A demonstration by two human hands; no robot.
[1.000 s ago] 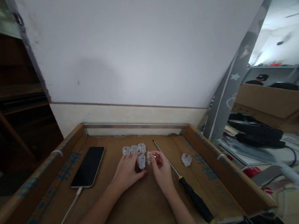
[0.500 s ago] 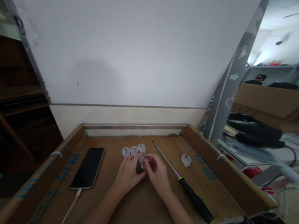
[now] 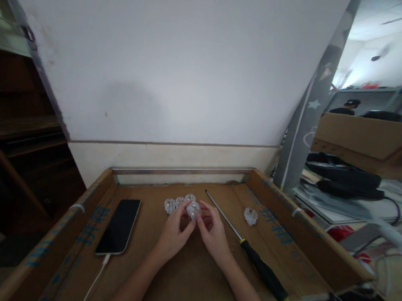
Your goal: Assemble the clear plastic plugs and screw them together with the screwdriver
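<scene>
Both hands meet over the middle of a cardboard tray [image 3: 297, 244]. My left hand [image 3: 172, 235] and my right hand [image 3: 214, 234] pinch one small clear plastic plug part [image 3: 193, 210] between their fingertips, just above the tray floor. Right behind it lie a few more clear parts [image 3: 175, 202] in a row. Another clear part [image 3: 250, 215] lies alone to the right. A long screwdriver [image 3: 249, 248] with a black handle lies diagonally beside my right hand, its shaft pointing to the far side.
A black phone [image 3: 118, 226] lies face up on the tray's left, with a white cable [image 3: 90, 286] running to the near edge. A white wall stands behind. Cardboard boxes and black cables fill the right side. Dark wooden shelving is at left.
The two clear pieces that my hands held apart have been brought together into one piece held by both hands. The hands shifted slightly toward the far side.
</scene>
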